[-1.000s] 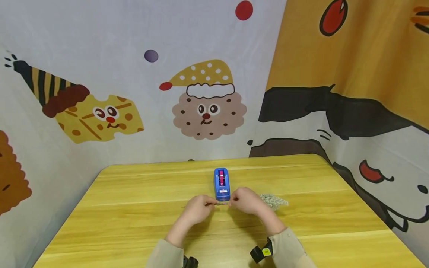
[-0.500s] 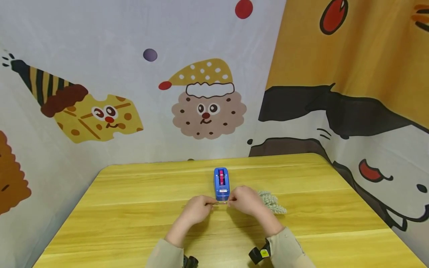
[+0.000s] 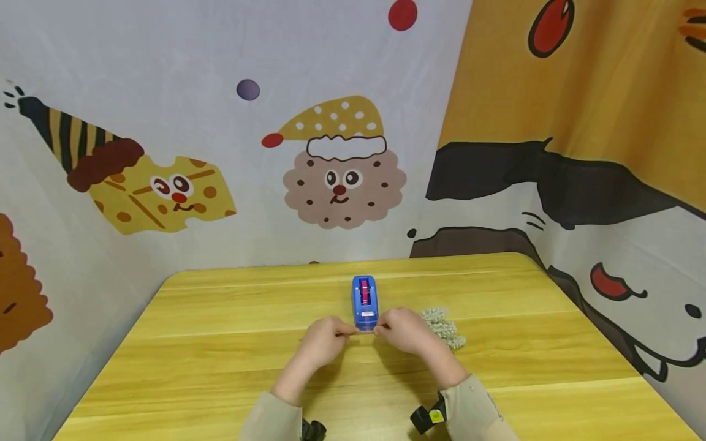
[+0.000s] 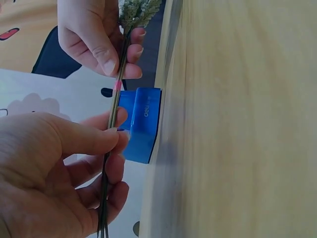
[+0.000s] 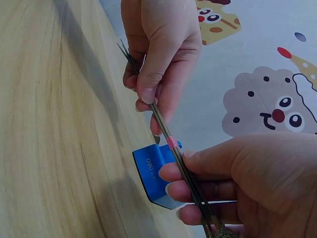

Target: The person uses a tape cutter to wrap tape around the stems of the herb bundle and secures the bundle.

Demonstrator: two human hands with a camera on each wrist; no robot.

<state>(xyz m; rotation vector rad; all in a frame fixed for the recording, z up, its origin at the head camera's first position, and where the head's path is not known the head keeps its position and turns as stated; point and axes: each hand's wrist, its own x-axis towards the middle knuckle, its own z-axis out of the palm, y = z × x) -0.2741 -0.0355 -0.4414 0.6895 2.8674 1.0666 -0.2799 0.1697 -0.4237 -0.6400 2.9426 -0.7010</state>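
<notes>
Both hands hold a thin bunch of dried stems [image 3: 361,332] level just in front of a blue tape dispenser [image 3: 364,303] on the yellow table [image 3: 220,343]. My left hand [image 3: 324,340] pinches the bare stem ends [image 4: 108,168]. My right hand [image 3: 401,329] grips the stems [image 5: 163,130] nearer the grey-green flower heads [image 3: 441,326]. A small band of pink tape [image 5: 172,143] wraps the stems between the two hands, right by the dispenser [image 5: 156,174]. In the left wrist view the flower heads [image 4: 136,11] stick out past the right hand [image 4: 96,37].
The dispenser [image 4: 143,124] carries a pink tape roll [image 3: 364,291]. Cartoon-printed cloth [image 3: 342,171] hangs close behind and along both sides of the table. Bare wooden tabletop [image 3: 551,343] spreads to the left and right of the hands.
The hands and stems have edged slightly toward the dispenser, and the flower heads have lifted a little. The dispenser has not moved.
</notes>
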